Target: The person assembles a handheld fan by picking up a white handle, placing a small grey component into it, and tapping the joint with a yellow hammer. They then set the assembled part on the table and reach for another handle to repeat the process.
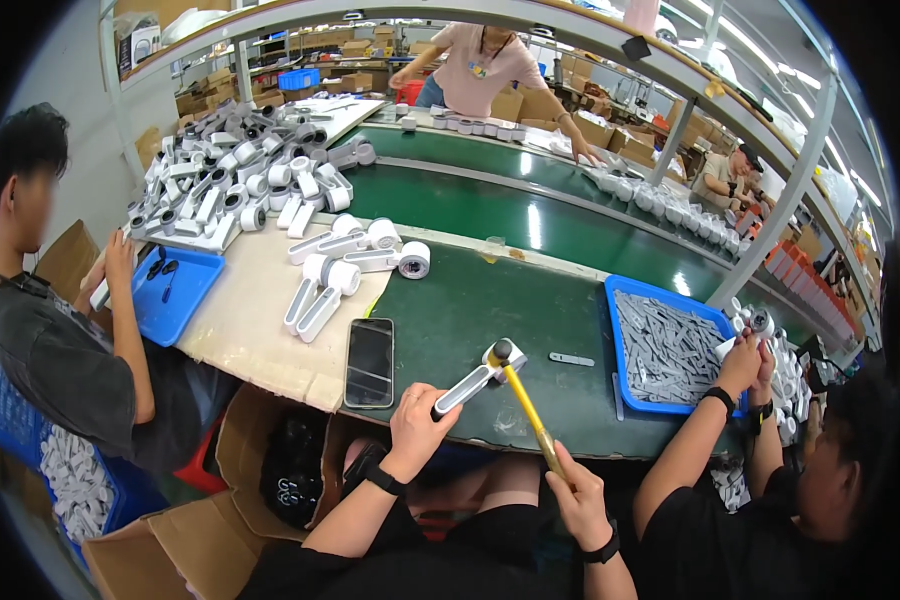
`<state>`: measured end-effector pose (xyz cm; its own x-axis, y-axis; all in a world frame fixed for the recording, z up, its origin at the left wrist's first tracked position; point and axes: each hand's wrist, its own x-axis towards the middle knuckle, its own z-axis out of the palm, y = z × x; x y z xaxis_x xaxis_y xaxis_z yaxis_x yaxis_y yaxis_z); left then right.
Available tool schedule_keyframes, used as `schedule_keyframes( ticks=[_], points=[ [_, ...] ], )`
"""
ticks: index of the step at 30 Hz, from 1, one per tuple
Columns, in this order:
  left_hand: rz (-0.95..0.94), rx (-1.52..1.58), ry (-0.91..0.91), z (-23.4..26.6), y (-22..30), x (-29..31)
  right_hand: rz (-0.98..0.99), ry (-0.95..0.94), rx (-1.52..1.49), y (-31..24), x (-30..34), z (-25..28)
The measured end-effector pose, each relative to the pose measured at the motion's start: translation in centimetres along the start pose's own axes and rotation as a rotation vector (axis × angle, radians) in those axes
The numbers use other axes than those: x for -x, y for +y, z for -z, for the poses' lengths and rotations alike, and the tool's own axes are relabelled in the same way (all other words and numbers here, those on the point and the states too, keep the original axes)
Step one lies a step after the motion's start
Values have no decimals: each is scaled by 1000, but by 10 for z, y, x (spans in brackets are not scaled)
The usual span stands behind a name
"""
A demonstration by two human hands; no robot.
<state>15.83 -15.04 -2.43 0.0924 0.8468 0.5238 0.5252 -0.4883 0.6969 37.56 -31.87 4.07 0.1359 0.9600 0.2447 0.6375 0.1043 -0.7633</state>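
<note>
My left hand (pixel 418 428) is closed around the handle end of a white handheld device (pixel 462 390) with a grey strip along it. The device slants up and to the right over the green bench, its head end resting near the bench top. In my right hand (pixel 582 500) is a mallet (pixel 530 412) with a yellow handle. The mallet's dark rounded head lies over the device's head end, touching it or just above; I cannot tell which. A loose grey strip (pixel 572 359) lies on the bench to the right of the device.
A black phone (pixel 370 363) lies left of my hands. Several finished-looking devices (pixel 322 290) sit beyond it, before a large pile (pixel 240 170). A blue tray (pixel 615 340) of grey strips is at right. Co-workers sit on both sides; another person (pixel 485 70) stands across the green conveyor (pixel 450 210).
</note>
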Motion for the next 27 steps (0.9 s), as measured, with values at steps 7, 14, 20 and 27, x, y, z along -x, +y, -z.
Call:
schedule_keyframes(
  ticks=[7, 14, 20, 27],
  points=[
    [-120, -166, -168, -5, 14, -22, -28, 17, -79, 8, -2, -8],
    [-223, -37, -130, 7, -5, -37, -179, 151, -421, 14, 34, -22],
    [42, -203, 16, 88, -73, -57, -114, 173, -412, 21, 56, -29],
    [111, -341, 63, 129, -159, -75, -105, 195, -415, 17, 59, -25]
  ],
)
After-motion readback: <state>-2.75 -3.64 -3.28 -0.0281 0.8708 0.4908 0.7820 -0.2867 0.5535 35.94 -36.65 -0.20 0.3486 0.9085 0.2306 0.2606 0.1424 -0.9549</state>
